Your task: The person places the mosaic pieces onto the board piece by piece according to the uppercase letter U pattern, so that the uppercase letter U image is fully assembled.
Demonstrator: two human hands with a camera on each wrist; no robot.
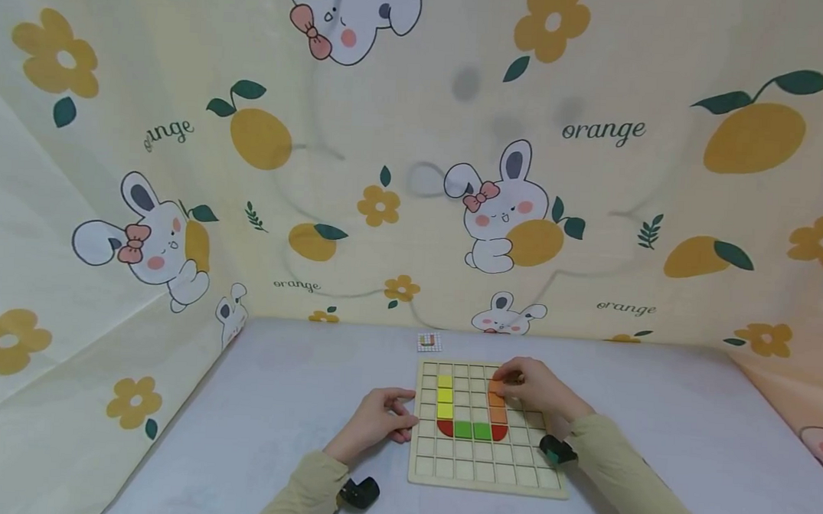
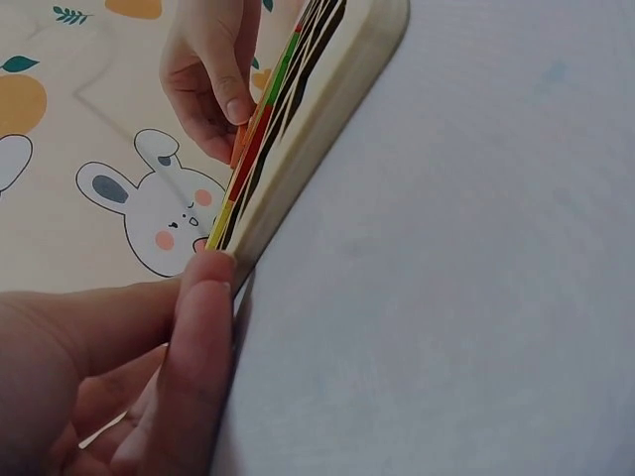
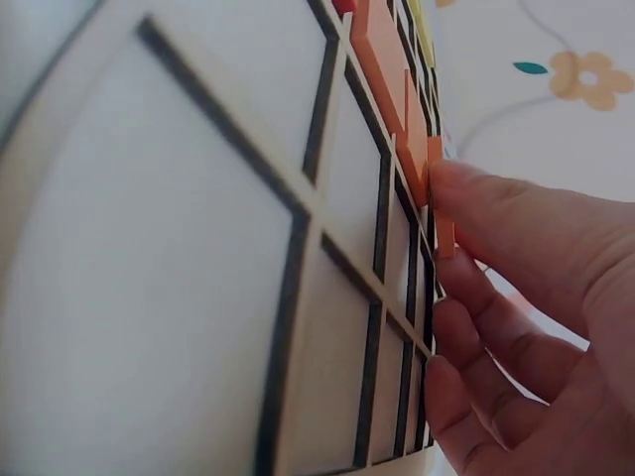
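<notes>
A pale wooden grid board lies on the table. Yellow squares, green squares, curved red corner pieces and orange squares form a U in its cells. Between thumb and fingertips, my right hand pinches an orange square, tilted on edge at the top of the orange column. At the board's left edge, my left hand touches the rim with thumb and fingertips; part of that contact is hidden in the left wrist view.
A small card with a coloured U pattern lies just behind the board. The white table meets a printed cloth backdrop at its rear and sides. Black wrist cameras sit at both wrists.
</notes>
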